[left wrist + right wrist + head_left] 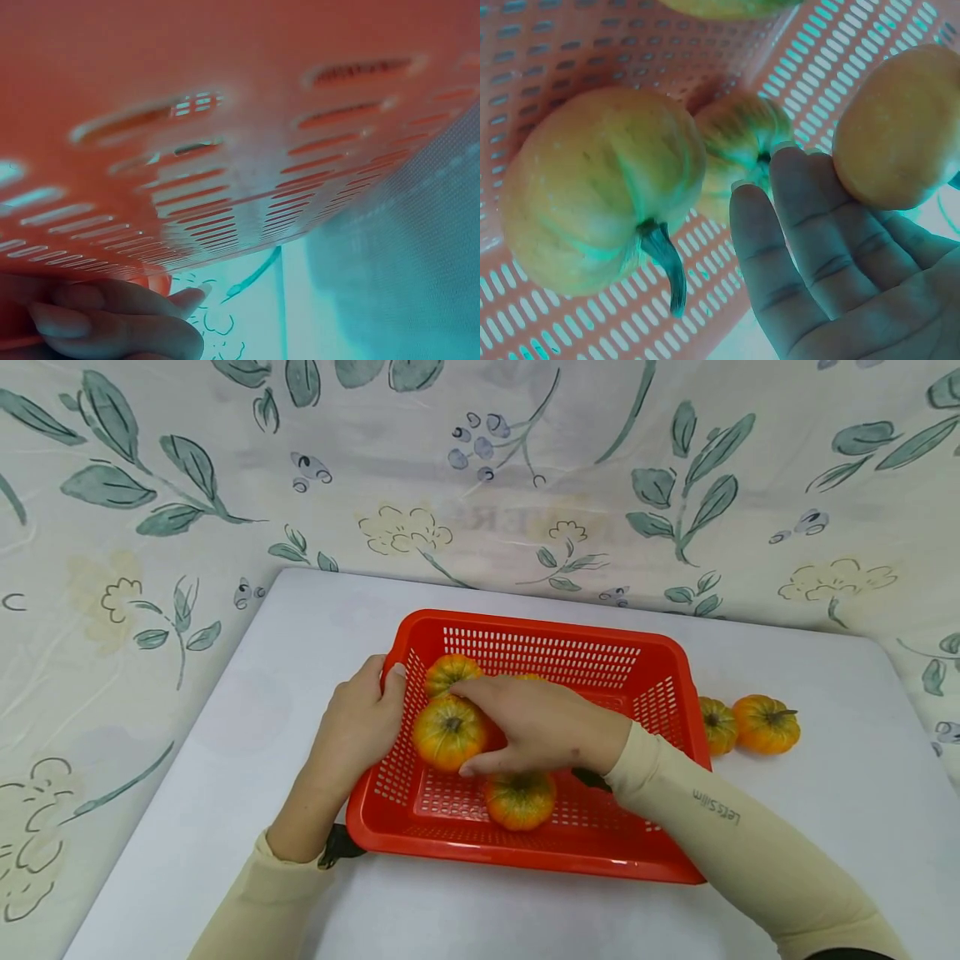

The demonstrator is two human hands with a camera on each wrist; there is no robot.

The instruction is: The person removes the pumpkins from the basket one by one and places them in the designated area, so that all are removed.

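Note:
My left hand [360, 718] grips the left rim of a red plastic basket [525, 856]; its curled fingers [112, 322] show below the slotted wall in the left wrist view. Inside the basket, at the left, my right hand [543, 722] holds a small orange-yellow pumpkin [450, 732] between thumb and fingers. Behind it sits a second pumpkin [452, 672], and a third pumpkin [521, 800] rests nearer the front wall. One more pumpkin [531, 677] is mostly hidden behind the right hand. The right wrist view shows the held pumpkin [900, 127] beside the fingers.
Two pumpkins, a greenish one [717, 727] and an orange one [767, 725], lie on the white table [840, 810] just right of the basket. A leaf-patterned cloth [525, 460] hangs behind the table and along its left side.

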